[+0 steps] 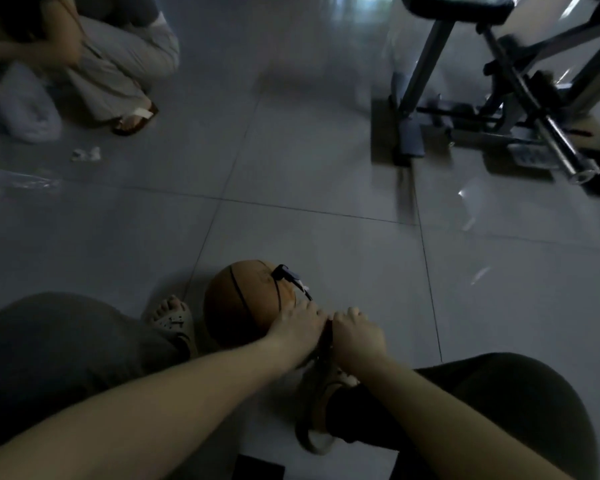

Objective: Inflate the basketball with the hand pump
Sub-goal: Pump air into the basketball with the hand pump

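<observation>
Basketball (243, 303), orange-brown with black seams, resting on the grey tiled floor (309, 174) between the feet of a squatting person. A black hose (291, 280) with a fitting at its far end lies across the top of the ball and runs down its right side toward the hands. The hand pump (327, 336) stands just right of the ball on its near side, mostly hidden; only a dark strip of its body shows between the two hands. The left hand (297, 323) lies against the ball's near right flank, its fingers pressed together and curled round the pump. The right hand (357, 336), touching the left, grips the pump from the other side with its fingers closed into a fist; the thumbs cannot be made out. Left of the ball and touching it or nearly so, a foot in a pale open-toed sandal (174, 322); nearer than the ball and below the hands, a tan shoe (321, 410). Far left beyond the ball, a second person (118, 57) crouches beside a pale plastic bag (28, 109), with small white scraps (85, 154) near them. Far right beyond the ball, a metal-framed exercise machine (506, 109).
</observation>
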`<action>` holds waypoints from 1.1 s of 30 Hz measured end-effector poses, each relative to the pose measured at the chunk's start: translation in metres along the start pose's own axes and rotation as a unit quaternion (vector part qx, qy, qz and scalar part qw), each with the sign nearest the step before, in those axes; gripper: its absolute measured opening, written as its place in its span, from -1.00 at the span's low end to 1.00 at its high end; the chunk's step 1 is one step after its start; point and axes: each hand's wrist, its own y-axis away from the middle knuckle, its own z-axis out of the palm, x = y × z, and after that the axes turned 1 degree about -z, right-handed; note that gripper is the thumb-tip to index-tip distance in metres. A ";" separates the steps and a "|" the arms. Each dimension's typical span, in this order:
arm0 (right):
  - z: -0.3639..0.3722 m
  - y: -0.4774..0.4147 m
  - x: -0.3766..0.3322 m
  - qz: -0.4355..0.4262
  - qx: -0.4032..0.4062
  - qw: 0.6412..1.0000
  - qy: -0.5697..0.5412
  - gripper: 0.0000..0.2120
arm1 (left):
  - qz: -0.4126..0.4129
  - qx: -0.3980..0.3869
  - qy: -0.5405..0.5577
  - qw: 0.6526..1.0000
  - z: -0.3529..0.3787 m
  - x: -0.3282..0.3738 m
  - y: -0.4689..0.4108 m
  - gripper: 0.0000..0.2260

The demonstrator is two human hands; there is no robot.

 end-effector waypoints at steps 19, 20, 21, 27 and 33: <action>0.042 0.001 -0.003 -0.002 0.153 0.988 0.034 -0.79 | -0.007 0.165 0.089 0.982 0.024 0.001 0.017 -0.87; 0.047 -0.001 -0.002 0.001 0.142 0.989 0.032 -0.78 | -0.009 0.152 0.092 0.984 0.031 0.001 0.013 -0.86; 0.053 -0.005 -0.001 0.005 0.132 0.991 0.035 -0.78 | -0.012 0.145 0.091 0.985 0.038 0.002 0.010 -0.86; 0.069 -0.023 0.003 0.014 0.101 0.994 0.044 -0.83 | -0.016 0.109 0.074 0.991 0.055 0.002 -0.001 -0.89; 0.040 -0.025 0.010 0.018 0.084 0.995 0.052 -0.82 | -0.011 0.079 0.048 0.996 0.023 0.005 -0.014 -0.85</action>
